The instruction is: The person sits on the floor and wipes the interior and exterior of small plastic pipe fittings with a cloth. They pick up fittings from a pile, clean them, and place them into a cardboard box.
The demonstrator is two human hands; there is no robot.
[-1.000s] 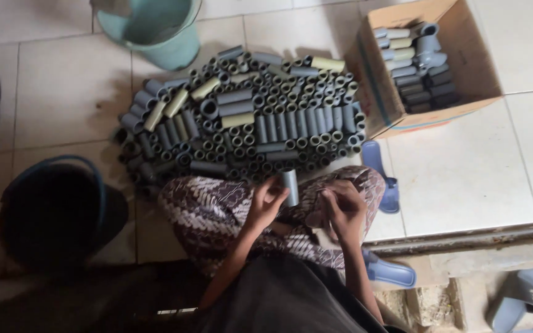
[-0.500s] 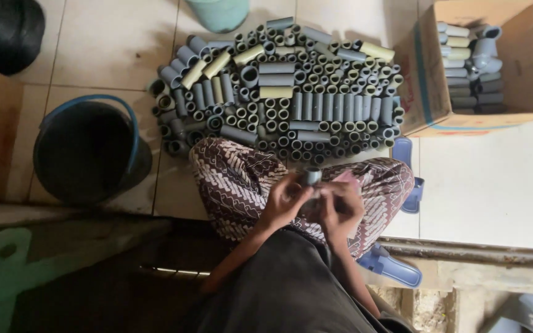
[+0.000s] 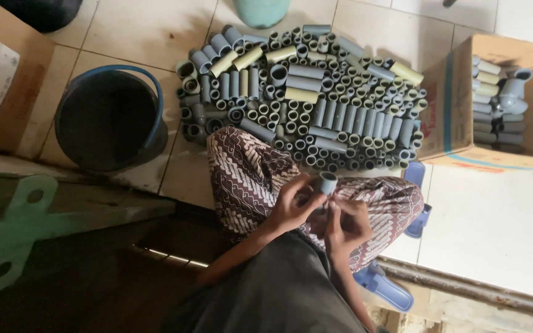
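Grey, short pipe piece (image 3: 326,184) is sitting upright while your left hand (image 3: 291,206) and right hand (image 3: 345,225) are both curling closed around it.

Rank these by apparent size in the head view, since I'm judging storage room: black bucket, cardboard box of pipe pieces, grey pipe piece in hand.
1-2. Cardboard box and black bucket: look alike; the frame crops the box, so unranked.
3. Grey pipe piece, smallest, held by left hand.

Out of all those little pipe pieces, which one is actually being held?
The short grey pipe piece above the patterned lap, gripped by the left hand with the right hand beside it. All others lie heaped on the floor or in the cardboard box.
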